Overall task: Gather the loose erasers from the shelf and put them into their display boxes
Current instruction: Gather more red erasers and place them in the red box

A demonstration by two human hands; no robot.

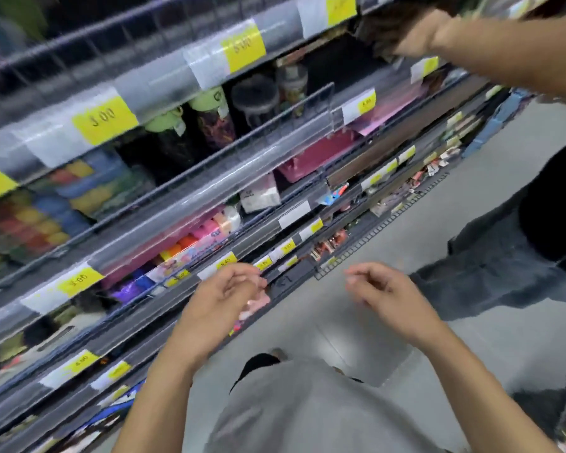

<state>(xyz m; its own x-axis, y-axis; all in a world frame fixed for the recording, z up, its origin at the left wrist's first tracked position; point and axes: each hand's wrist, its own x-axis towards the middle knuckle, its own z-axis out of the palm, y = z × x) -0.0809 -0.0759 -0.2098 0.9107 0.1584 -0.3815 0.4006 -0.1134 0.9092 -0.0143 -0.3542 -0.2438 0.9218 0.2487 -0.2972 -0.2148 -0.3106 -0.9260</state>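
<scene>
A shop aisle: tiered shelves [209,204] of packaged goods, yellow price tags [104,118] along clear shelf edges.

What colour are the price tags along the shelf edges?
Yellow price tags, beside white label sections; head view, though blurred.

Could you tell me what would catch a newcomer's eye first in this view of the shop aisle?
Probably the yellow price tags along the tilted shelf edges, and the bright coloured stock behind the clear shelf front at centre left. In the foreground the left hand and right hand hover with loosely curled fingers, seemingly holding nothing, while another person's arm reaches to the top shelf at upper right.
</scene>
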